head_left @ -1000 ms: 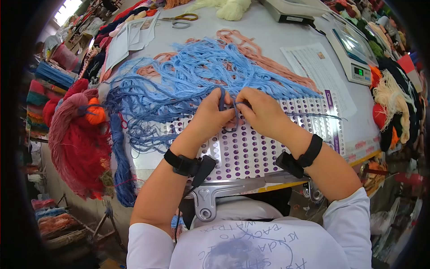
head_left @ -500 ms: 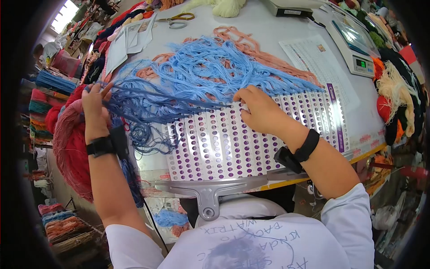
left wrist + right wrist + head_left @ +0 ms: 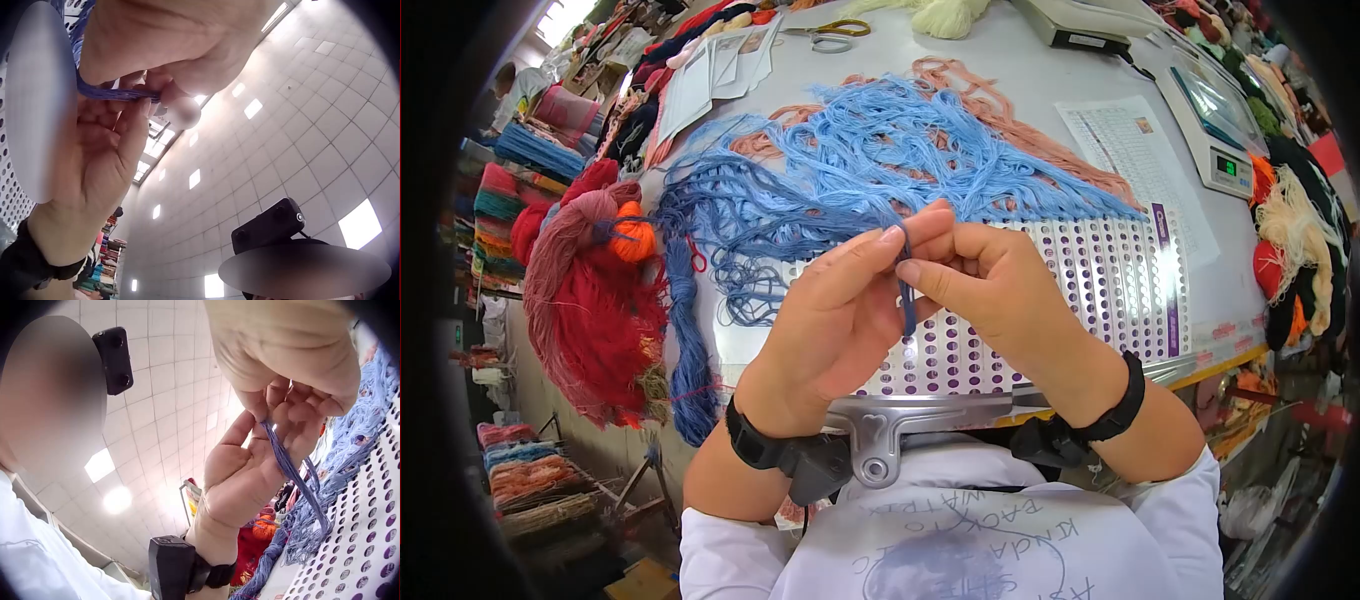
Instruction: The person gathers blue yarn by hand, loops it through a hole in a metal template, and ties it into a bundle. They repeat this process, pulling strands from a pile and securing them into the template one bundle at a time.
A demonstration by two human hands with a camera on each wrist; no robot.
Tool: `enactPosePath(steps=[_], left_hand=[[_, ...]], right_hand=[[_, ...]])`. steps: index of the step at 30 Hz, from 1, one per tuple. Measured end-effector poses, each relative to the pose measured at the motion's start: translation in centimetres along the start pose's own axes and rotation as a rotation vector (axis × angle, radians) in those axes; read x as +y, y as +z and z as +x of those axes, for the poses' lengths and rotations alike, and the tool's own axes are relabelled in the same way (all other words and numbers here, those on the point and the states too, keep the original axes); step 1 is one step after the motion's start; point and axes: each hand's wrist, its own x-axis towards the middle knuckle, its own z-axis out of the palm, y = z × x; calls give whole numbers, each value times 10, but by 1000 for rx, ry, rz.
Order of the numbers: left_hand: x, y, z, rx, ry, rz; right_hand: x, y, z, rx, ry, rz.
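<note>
A dark blue strand of yarn [image 3: 907, 300] hangs in a short loop between the two hands, over a white board [image 3: 960, 355] with rows of purple-backed holes. My left hand [image 3: 830, 310], palm turned upward, pinches the strand near thumb and fingertips. From the other side my right hand [image 3: 1010, 290] grips the same strand between thumb and curled fingers. In the right wrist view the yarn [image 3: 290, 465] runs down from the meeting fingertips toward the board [image 3: 359, 550]. Light blue yarn [image 3: 900, 140] and dark blue yarn [image 3: 750, 220] lie in a tangle behind the hands.
Salmon yarn [image 3: 1020, 130] lies behind the blue. Red skeins [image 3: 600, 320] and a dark blue hank [image 3: 687, 350] hang at the left edge. Scissors [image 3: 840, 30], cards [image 3: 720, 60], a printed sheet [image 3: 1115, 140] and a digital scale [image 3: 1215, 150] are farther back.
My left hand swung out left, drawing dark blue strands along, and has come back to meet my right hand. Both hands are now raised nearer the body with the strand between them.
</note>
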Motion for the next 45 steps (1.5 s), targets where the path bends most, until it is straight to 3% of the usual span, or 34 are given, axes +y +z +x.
enactPosePath(steps=[16, 19, 21, 27, 30, 34, 36, 40, 43, 45], left_hand=[[2, -1, -13, -2, 11, -97], [-3, -4, -13, 18, 87, 31], [-7, -2, -14, 37, 153, 101], [-7, -3, -16, 41, 163, 118], [-5, -1, -21, 40, 76, 44], [-8, -6, -19, 43, 88, 14], [-10, -6, -17, 28, 105, 29], [-12, 2, -14, 110, 159, 142], [-12, 0, -14, 128, 175, 182], [-12, -2, -14, 119, 174, 174]], right_hand=[[-2, 3, -11, -29, 20, 101], [-1, 8, -11, 61, -42, 17], [-3, 10, -12, 132, -222, -382], [3, 10, -10, 193, -322, -395], [6, 8, -13, 169, -174, -265], [14, 8, -11, 132, -185, -183], [7, 13, -14, 169, -302, -394], [9, 8, -9, 188, -272, -383], [12, 6, -9, 150, -184, -290], [17, 5, -8, 118, -139, -60]])
